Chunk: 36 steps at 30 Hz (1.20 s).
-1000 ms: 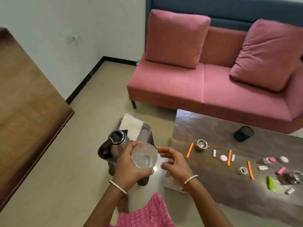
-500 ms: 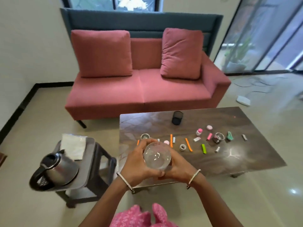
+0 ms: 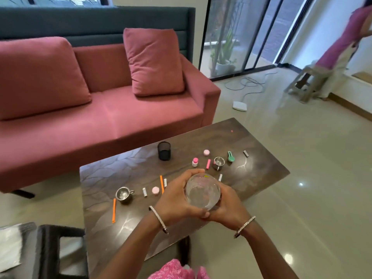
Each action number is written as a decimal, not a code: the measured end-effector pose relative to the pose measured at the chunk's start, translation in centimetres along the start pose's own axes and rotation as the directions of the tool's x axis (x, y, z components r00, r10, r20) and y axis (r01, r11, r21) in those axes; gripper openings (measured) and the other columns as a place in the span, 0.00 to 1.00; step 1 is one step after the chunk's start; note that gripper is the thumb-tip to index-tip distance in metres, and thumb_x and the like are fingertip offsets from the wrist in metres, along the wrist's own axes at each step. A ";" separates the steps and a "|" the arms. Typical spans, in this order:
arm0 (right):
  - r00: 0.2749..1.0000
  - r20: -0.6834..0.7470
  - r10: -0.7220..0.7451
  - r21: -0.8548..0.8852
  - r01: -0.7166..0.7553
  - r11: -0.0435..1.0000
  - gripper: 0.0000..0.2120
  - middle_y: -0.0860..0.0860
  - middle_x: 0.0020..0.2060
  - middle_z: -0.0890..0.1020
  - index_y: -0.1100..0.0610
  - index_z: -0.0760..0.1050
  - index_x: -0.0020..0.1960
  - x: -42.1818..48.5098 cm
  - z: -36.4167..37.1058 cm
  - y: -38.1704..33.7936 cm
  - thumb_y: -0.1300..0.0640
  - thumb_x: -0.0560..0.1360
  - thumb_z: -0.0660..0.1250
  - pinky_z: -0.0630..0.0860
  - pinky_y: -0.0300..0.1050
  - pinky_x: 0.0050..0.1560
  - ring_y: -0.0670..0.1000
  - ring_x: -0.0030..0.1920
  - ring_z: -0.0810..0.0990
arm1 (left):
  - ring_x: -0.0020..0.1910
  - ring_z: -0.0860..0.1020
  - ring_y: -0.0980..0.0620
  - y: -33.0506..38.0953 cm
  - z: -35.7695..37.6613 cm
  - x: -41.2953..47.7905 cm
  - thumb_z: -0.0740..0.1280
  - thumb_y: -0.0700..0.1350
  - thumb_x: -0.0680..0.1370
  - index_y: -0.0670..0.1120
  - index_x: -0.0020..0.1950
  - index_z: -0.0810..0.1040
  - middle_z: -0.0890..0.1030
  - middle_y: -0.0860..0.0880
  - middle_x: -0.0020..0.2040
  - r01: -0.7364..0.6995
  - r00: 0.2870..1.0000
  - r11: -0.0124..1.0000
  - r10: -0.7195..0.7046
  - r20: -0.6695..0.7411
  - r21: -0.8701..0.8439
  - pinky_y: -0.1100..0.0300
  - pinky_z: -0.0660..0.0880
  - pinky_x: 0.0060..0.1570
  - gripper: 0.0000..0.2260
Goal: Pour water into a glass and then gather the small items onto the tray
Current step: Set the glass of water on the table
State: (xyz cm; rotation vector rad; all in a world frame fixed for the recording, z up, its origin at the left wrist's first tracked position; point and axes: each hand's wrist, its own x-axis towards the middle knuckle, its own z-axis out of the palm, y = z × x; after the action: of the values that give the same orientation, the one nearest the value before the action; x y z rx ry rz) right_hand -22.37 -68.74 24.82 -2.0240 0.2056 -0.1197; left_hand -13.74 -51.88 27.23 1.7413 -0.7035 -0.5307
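A clear glass [image 3: 202,193] with water in it is held above the dark coffee table [image 3: 251,141]. My left hand [image 3: 175,196] wraps its left side and my right hand [image 3: 227,206] cups its right side and base. Small items lie scattered on the table: two steel cups [image 3: 123,194] [image 3: 218,162], orange sticks [image 3: 114,210] [image 3: 161,183], a pink disc [image 3: 155,190], a pink-capped bottle [image 3: 194,162], a pink stick [image 3: 208,164], a green clip [image 3: 230,157] and small white tubes [image 3: 145,192]. No tray or kettle is in view.
A black mesh cup [image 3: 164,151] stands at the table's far side. A pink sofa [image 3: 112,105] runs behind the table. A dark stool [image 3: 50,250] with white paper [image 3: 10,244] sits at the lower left. Another person [image 3: 340,49] bends over a stool at the far right.
The view has swung right from the kettle and stool to the coffee table. My right hand has joined the left on the glass, and both carried it over the table.
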 end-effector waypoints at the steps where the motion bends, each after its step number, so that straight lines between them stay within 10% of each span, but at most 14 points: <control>1: 1.000 -0.011 0.001 -0.011 -0.001 1.000 0.39 0.42 0.57 0.84 0.44 0.75 0.66 1.0 -0.7 0.4 0.53 0.57 0.81 0.81 0.47 0.58 0.43 0.59 0.83 | 0.58 0.80 0.53 0.1 0.2 1.4 0.83 0.38 0.56 0.53 0.66 0.73 0.82 0.53 0.57 -0.003 1.000 1.000 0.003 0.014 -0.003 0.47 0.76 0.60 0.40; 21: 0.990 0.004 0.139 0.049 -0.139 0.989 0.37 0.42 0.55 0.84 0.48 0.76 0.64 26.6 -8.9 11.2 0.60 0.58 0.84 0.78 0.35 0.56 0.41 0.57 0.82 | 0.60 0.78 0.60 -6.1 0.2 28.2 0.84 0.45 0.58 0.52 0.69 0.71 0.80 0.56 0.61 0.226 0.970 0.973 -0.229 -0.085 -0.049 0.56 0.75 0.63 0.42; 36: 0.951 0.231 0.207 -0.017 -0.209 0.978 0.36 0.43 0.58 0.82 0.49 0.75 0.66 44.5 -6.6 24.4 0.54 0.59 0.80 0.70 0.21 0.54 0.43 0.58 0.80 | 0.64 0.77 0.56 -18.2 1.0 42.6 0.83 0.39 0.58 0.47 0.70 0.71 0.79 0.52 0.64 0.462 0.799 0.875 -0.481 -0.360 -0.145 0.52 0.72 0.67 0.42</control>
State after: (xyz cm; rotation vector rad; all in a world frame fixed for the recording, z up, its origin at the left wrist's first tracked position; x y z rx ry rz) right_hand 17.82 -93.96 5.63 -1.9763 0.2677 0.2481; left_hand 19.74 -78.60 9.57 1.9040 0.0387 -0.5091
